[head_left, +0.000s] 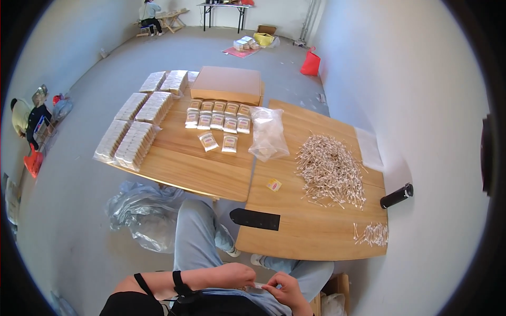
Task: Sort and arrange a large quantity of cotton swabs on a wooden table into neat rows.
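Note:
Over my lap, my left hand is closed, its fingers bent inward. My right hand pinches beside it, thumb against fingertips. Between the two hands shows a small whitish thing, too small and covered to name. Ahead of them on the wooden table lie a black flat strip with a pointed end and a small yellow and white card. A large heap of cotton swabs spreads over the table's right part. A smaller pile of swabs lies at the near right corner.
Rows of filled small packets, a clear plastic bag, a cardboard box and stacks of wrapped packs cover the left table. A black bottle is at the right edge. Crumpled plastic lies below. Two people are farther off.

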{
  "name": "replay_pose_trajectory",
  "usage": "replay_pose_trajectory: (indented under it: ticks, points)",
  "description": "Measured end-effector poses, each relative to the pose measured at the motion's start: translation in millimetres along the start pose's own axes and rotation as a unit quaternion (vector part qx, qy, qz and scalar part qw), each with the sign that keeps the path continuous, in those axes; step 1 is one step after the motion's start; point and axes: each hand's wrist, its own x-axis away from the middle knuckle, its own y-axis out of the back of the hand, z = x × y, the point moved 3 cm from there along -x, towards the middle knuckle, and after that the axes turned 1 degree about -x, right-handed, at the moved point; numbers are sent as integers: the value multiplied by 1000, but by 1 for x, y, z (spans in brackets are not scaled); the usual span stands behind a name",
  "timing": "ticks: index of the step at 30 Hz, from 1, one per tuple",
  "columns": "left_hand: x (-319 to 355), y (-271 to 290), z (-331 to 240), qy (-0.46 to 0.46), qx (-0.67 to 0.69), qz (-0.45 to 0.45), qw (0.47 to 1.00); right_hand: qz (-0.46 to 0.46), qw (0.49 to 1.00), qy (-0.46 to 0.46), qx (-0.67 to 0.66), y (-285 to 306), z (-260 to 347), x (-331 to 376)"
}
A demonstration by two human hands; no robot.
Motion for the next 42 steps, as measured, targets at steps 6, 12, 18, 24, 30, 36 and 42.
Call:
replay_pose_trajectory:
  ticks: [6, 12, 18, 24, 30, 36, 42]
  points:
    - [17, 17, 22, 133, 79, 68, 986, 42, 998, -40, -24, 1, -13, -9]
    - [67, 187, 84, 323, -323, -220, 862, -115, 957, -173, -204, 22, -70, -12]
    - [70, 223, 132, 345, -404, -252, 809, -168, 966, -169, -98, 24, -104, -38]
    - [-29, 165, 170, 164, -377, -209, 887, -298, 922, 36, 245, 35, -103, -90]
    - [-131, 165, 195, 131, -454, -195, 859, -359, 867, 48, 343, 32, -112, -102]
    - [-152, 166, 252, 234, -435, -225, 840, -361, 868, 64, 333, 25, -110, -104]
    - [-125, 147, 160, 116, -336, -355, 865, -368, 872, 46, 321, 27, -110, -97]
